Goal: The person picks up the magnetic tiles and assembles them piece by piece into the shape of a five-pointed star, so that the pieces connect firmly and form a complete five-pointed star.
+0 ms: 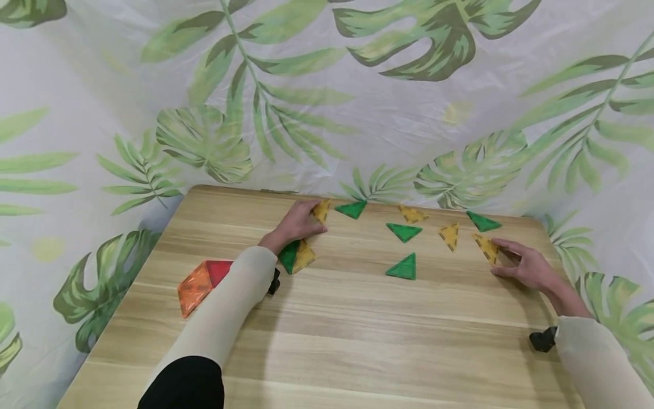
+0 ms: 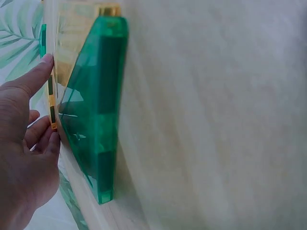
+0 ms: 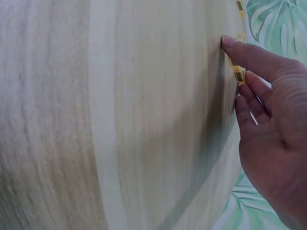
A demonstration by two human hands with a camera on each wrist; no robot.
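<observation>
In the head view my left hand (image 1: 296, 222) pinches a yellow triangle magnetic tile (image 1: 321, 211) between thumb and fingers near the table's back edge. Just below that hand, a green triangle tile (image 1: 289, 257) lies against another yellow tile (image 1: 305, 257); the left wrist view shows this green tile (image 2: 93, 110) up close. Over at the right, my right hand (image 1: 528, 266) holds a yellow triangle tile (image 1: 485, 248) by its right side, thumb and fingers at its edges. In the right wrist view only a sliver of that tile (image 3: 238, 74) shows between the fingers.
Loose green tiles (image 1: 404, 232) and yellow tiles (image 1: 449, 236) lie between the hands. An orange tile (image 1: 194, 288) and a red tile (image 1: 218, 271) sit at the left, partly behind the left sleeve. A leaf-patterned cloth (image 1: 306, 125) hangs behind the wooden table (image 1: 388, 341).
</observation>
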